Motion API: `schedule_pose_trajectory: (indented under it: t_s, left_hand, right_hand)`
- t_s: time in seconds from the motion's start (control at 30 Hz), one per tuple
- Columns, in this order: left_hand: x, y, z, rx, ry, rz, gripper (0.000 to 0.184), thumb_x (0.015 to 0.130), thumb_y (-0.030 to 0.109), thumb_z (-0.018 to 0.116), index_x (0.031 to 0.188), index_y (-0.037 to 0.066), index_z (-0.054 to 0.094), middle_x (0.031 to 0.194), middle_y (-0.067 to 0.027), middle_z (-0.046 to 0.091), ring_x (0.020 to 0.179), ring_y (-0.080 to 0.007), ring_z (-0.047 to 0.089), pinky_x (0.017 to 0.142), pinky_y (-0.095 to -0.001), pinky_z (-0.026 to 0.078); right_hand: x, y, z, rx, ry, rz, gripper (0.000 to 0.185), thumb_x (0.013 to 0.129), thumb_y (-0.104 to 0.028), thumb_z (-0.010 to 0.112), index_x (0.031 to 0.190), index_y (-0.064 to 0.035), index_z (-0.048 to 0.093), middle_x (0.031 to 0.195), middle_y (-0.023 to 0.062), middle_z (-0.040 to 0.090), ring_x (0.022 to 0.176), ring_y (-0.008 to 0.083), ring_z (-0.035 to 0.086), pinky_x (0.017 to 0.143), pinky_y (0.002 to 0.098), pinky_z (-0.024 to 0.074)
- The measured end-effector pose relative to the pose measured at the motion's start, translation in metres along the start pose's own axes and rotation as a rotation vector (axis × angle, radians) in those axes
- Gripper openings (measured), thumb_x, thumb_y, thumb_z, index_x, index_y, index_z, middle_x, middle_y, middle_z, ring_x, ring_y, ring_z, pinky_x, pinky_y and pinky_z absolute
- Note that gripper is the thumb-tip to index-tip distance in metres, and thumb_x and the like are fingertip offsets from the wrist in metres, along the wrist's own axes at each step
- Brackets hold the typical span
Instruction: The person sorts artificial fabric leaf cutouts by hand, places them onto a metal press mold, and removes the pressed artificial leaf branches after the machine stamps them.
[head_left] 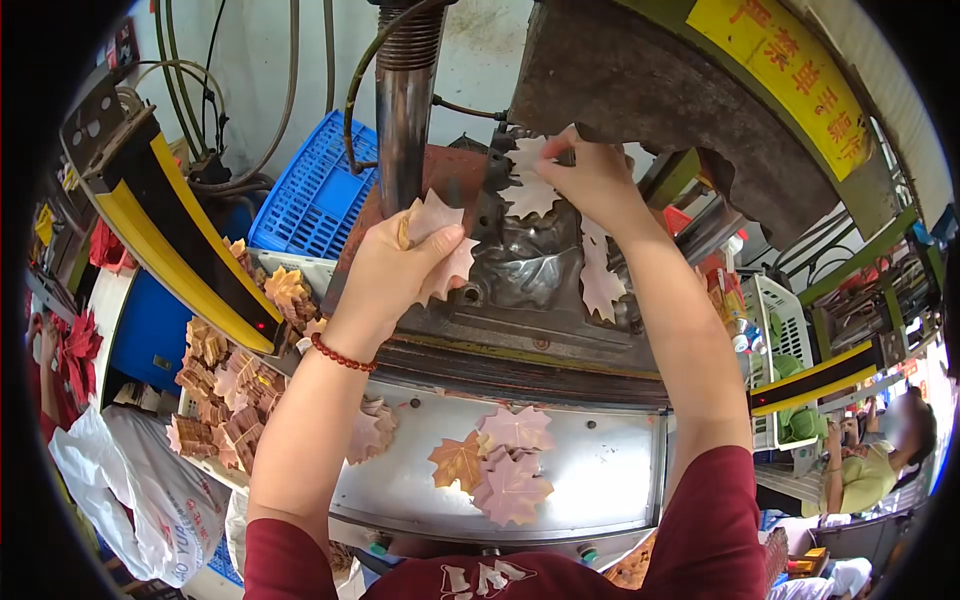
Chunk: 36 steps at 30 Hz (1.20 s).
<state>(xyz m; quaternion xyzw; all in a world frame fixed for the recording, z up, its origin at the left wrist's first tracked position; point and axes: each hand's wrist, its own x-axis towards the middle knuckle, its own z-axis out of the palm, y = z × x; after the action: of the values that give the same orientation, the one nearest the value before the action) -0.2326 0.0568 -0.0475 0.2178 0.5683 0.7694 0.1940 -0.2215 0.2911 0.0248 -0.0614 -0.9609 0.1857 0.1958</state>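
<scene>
My left hand [392, 262] is closed around a few pale pink fabric maple leaves [455, 268], thumb on top, at the left side of the metal leaf mould [530, 272]. At the back of the mould, my right hand [590, 178] pinches the edge of another pale leaf [530, 190], which lies over the mould's rear part. One more pale leaf [602, 285] rests along the mould's right side. Red beads circle my left wrist. The fingertips of my right hand partly hide the edge they grip.
A steel shelf [600, 450] in front carries leaf stacks [512, 490]. Bundled brown leaves [230, 390] fill a crate at left. Yellow-black guards [190, 240] flank the press, near a steel column [402, 130]. A blue basket [318, 190] stands behind. Another person [870, 470] sits far right.
</scene>
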Motion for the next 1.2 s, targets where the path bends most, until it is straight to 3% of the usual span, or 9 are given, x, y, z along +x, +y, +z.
schedule_pose_trajectory:
  t_s: [0.13,0.23,0.47,0.6,0.7,0.83,0.93,1.03,1.2]
  left_hand:
    - [-0.002,0.011,0.012,0.23,0.015,0.027,0.022,0.09,0.018,0.064,0.101,0.0,0.06,0.085,-0.0044,0.064,0.07,-0.0096,0.062,0.055,-0.0221,0.05]
    - [-0.01,0.018,0.019,0.285,0.035,0.056,0.021,0.088,0.017,0.065,0.099,0.0,0.06,0.083,-0.0041,0.064,0.068,-0.0084,0.061,0.054,-0.0217,0.049]
    - [-0.022,0.003,-0.013,-0.124,0.096,-0.015,0.029,0.088,0.028,0.066,0.1,0.003,0.057,0.09,-0.0087,0.062,0.085,-0.0209,0.065,0.074,-0.0307,0.052]
    - [-0.021,0.012,0.003,-0.223,0.058,0.006,0.026,0.087,0.027,0.068,0.095,0.006,0.055,0.084,-0.0042,0.058,0.078,-0.0176,0.061,0.069,-0.0293,0.05]
    - [-0.017,0.021,0.02,-0.237,0.003,-0.028,0.025,0.085,0.024,0.071,0.093,0.007,0.055,0.075,0.0006,0.053,0.065,-0.011,0.054,0.059,-0.0251,0.044]
    - [-0.014,0.033,0.045,-0.195,-0.017,-0.047,0.024,0.082,0.019,0.072,0.094,0.007,0.056,0.067,0.0051,0.049,0.051,-0.003,0.039,0.046,-0.0203,0.028]
    - [-0.003,0.034,0.053,-0.213,-0.097,-0.144,0.021,0.083,0.018,0.069,0.095,0.005,0.057,0.064,0.0036,0.05,0.049,-0.0039,0.039,0.045,-0.0203,0.027]
    - [0.02,0.038,0.068,0.009,0.001,-0.061,0.02,0.083,0.016,0.067,0.095,0.003,0.059,0.064,0.0011,0.052,0.048,-0.0048,0.04,0.043,-0.0206,0.026]
    - [0.078,0.05,0.109,-0.208,0.044,-0.077,0.012,0.088,0.012,0.061,0.089,0.0,0.062,0.066,-0.0045,0.056,0.05,-0.0122,0.05,0.045,-0.024,0.038]
  right_hand:
    - [-0.031,-0.061,-0.027,0.296,-0.415,-0.03,0.037,0.072,-0.037,0.072,0.09,-0.0059,0.065,0.093,0.0062,0.063,0.092,0.0202,0.058,0.085,0.034,0.0424]
    - [-0.042,-0.048,-0.001,0.12,-0.182,-0.41,0.029,0.076,-0.034,0.07,0.086,-0.0072,0.065,0.102,0.0077,0.061,0.104,0.0266,0.052,0.09,0.0359,0.039]
    - [-0.061,-0.006,-0.009,-0.282,0.04,-0.265,0.027,0.073,-0.03,0.071,0.093,-0.0122,0.067,0.099,0.0079,0.062,0.106,0.0278,0.052,0.094,0.0441,0.0361]
    - [-0.052,-0.038,-0.042,0.839,0.027,0.142,0.039,0.079,-0.016,0.068,0.114,-0.0015,0.059,0.119,0.0122,0.059,0.111,0.0252,0.054,0.091,0.0422,0.0433]
    - [-0.037,-0.034,-0.047,1.825,-0.14,0.092,0.018,0.081,0.0,0.056,0.099,0.0005,0.054,0.099,0.0108,0.061,0.095,0.029,0.055,0.084,0.046,0.0473]
    - [-0.032,-0.029,-0.04,1.748,-0.022,0.228,0.019,0.079,0.0,0.053,0.098,-0.0011,0.054,0.077,0.0092,0.057,0.07,0.0223,0.056,0.071,0.0387,0.05]
    - [-0.023,0.011,-0.045,1.26,-0.223,-0.091,0.005,0.078,-0.002,0.057,0.083,0.0001,0.059,0.083,0.0131,0.061,0.068,0.0178,0.059,0.063,0.0296,0.0458]
    - [-0.042,0.014,-0.049,0.58,0.017,0.254,0.005,0.077,-0.003,0.055,0.073,-0.0014,0.056,0.069,0.008,0.057,0.057,0.0129,0.054,0.051,0.025,0.0401]
    - [-0.05,0.036,-0.041,0.731,-0.137,0.325,0.009,0.082,-0.014,0.056,0.087,-0.0069,0.059,0.066,0.0008,0.055,0.053,0.0081,0.05,0.046,0.023,0.0375]
